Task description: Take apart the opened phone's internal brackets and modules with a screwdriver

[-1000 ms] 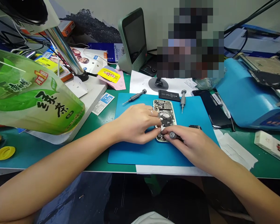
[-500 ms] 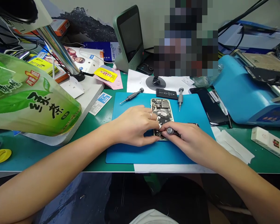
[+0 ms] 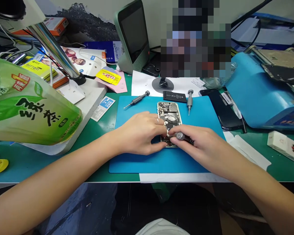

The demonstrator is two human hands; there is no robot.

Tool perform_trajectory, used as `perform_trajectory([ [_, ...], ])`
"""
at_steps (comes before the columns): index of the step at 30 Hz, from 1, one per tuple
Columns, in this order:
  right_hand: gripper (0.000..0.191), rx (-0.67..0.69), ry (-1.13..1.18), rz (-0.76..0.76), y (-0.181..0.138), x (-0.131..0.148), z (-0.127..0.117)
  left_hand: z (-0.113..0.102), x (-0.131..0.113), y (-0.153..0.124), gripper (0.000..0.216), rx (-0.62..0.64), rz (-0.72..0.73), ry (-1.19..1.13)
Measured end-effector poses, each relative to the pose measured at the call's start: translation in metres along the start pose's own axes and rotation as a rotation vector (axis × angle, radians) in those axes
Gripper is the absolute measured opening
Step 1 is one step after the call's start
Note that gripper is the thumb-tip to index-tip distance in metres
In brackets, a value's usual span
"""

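An opened smartphone (image 3: 170, 119) with its inner parts bare lies upright on the blue mat (image 3: 142, 163). My left hand (image 3: 143, 132) steadies it from the left, thumb on the lower part and curled fingers over the middle. Tucked in my right hand (image 3: 198, 138) is a grey screwdriver (image 3: 180, 136), its round cap pointing left. The thumb and forefinger of that hand meet over the lower phone, beside my left fingertips. What lies between those tips is too small to make out. Above the phone are a black battery (image 3: 174, 96) and two more screwdrivers, one left (image 3: 137, 100), one right (image 3: 189, 101).
Left stand a green tea pouch (image 3: 39, 107) and a lamp post (image 3: 56, 49) on a white base. A screen device (image 3: 132, 36) stands behind. Right are a black phone screen (image 3: 222, 111), a blue machine (image 3: 262, 94), a tissue (image 3: 250, 150) and a white box (image 3: 284, 147).
The camera view has shifted slightly. Both hands stay at the phone; my right hand and the screwdriver have moved only a little.
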State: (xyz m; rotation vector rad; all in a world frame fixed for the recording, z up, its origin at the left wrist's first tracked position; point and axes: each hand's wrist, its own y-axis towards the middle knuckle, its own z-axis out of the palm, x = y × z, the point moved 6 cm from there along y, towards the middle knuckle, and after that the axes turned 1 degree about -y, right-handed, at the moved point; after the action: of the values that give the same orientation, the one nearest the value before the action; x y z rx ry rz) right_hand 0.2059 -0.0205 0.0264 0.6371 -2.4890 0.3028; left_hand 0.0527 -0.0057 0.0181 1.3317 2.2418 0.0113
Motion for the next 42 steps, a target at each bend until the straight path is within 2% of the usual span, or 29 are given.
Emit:
perform_trajectory([
  [4, 0.027, -0.212, 0.202, 0.097, -0.007, -0.004, -0.033, 0.000, 0.001, -0.001, 0.015, -0.009, -0.003, 0.029],
  [6, 0.034, -0.346, 0.320, 0.083, -0.011, -0.003, -0.049, 0.000, 0.002, -0.001, 0.016, -0.015, 0.010, 0.040],
  [9, 0.045, -0.525, 0.322, 0.041, -0.014, -0.001, -0.069, 0.000, 0.002, -0.001, 0.017, -0.023, 0.028, 0.040],
  [12, 0.038, -0.606, 0.298, 0.045, -0.011, -0.006, -0.077, -0.002, 0.003, -0.001, 0.018, -0.041, 0.029, 0.032],
  [15, 0.026, -0.521, 0.366, 0.053, -0.003, -0.020, -0.074, -0.005, 0.001, -0.002, 0.024, -0.082, 0.021, 0.025],
  [19, 0.028, -0.367, 0.519, 0.070, 0.007, -0.043, -0.062, -0.011, 0.001, -0.002, 0.030, -0.188, -0.014, 0.036],
  [23, 0.029, -0.315, 0.655, 0.113, 0.013, -0.058, -0.049, -0.012, 0.003, -0.001, 0.026, -0.260, -0.026, 0.053],
  [28, 0.029, -0.292, 0.644, 0.144, 0.014, -0.064, -0.038, -0.014, 0.003, -0.001, 0.021, -0.301, -0.003, 0.069],
  [33, 0.024, -0.274, 0.461, 0.084, 0.011, -0.061, -0.037, -0.017, -0.001, -0.002, 0.020, -0.309, 0.017, 0.074],
  [37, 0.026, -0.241, 0.154, -0.150, 0.007, -0.047, -0.033, -0.018, -0.003, -0.002, 0.019, -0.309, 0.030, 0.080],
  [39, 0.023, -0.211, 0.067, -0.267, 0.003, -0.042, -0.027, -0.017, -0.002, -0.001, 0.020, -0.307, 0.030, 0.091],
  [42, 0.031, -0.210, -0.015, -0.361, -0.006, -0.041, -0.022, -0.017, -0.001, -0.001, 0.022, -0.289, 0.040, 0.105],
])
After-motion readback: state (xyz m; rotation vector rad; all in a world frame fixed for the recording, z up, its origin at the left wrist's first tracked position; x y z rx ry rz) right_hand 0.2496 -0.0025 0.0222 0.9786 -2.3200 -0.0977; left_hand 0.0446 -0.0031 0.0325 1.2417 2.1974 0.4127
